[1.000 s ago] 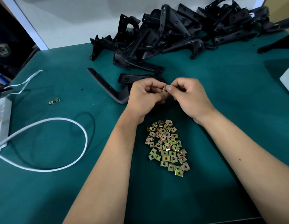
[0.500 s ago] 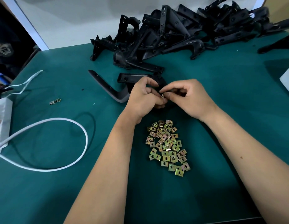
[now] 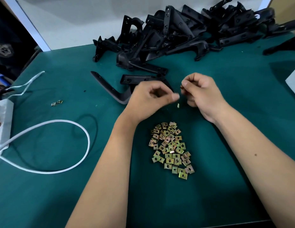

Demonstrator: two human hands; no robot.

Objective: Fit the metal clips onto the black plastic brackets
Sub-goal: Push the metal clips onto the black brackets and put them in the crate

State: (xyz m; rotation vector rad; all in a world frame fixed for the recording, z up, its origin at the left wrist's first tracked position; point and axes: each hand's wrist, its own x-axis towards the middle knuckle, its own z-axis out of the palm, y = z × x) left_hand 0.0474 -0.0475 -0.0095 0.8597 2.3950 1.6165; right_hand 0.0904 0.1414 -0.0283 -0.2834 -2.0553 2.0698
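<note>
While the two hands are being held above the green table mat (image 3: 242, 96), a small metal clip (image 3: 182, 87) is being pinched between the thumb and forefinger of the right hand (image 3: 202, 94), whose remaining fingers are being kept curled toward the palm. The left hand (image 3: 150, 97) is being held just to the left of the right hand, with its fingers loosely curled and its thumb extended toward the clip; whether anything is being gripped inside it cannot be told, since the hand is blurred. A small pale piece (image 3: 178, 105) is being seen between the two hands, just below the pinched clip; whether it is resting on the mat cannot be told. A black plastic bracket (image 3: 110, 89), L-shaped, is being partly covered by the left hand and is lying flat on the mat to the left of the pinched clip. The heap of loose clips (image 3: 172, 148) is being shown nearer the person than the pinched clip, between the two forearms. The pile of black brackets (image 3: 176, 33) is being shown beyond the pinched clip, at the far edge of the mat. Far to the left of the pinched clip, two stray clips (image 3: 57, 103) and a looped white cable (image 3: 74, 125) are being shown lying on the mat.
</note>
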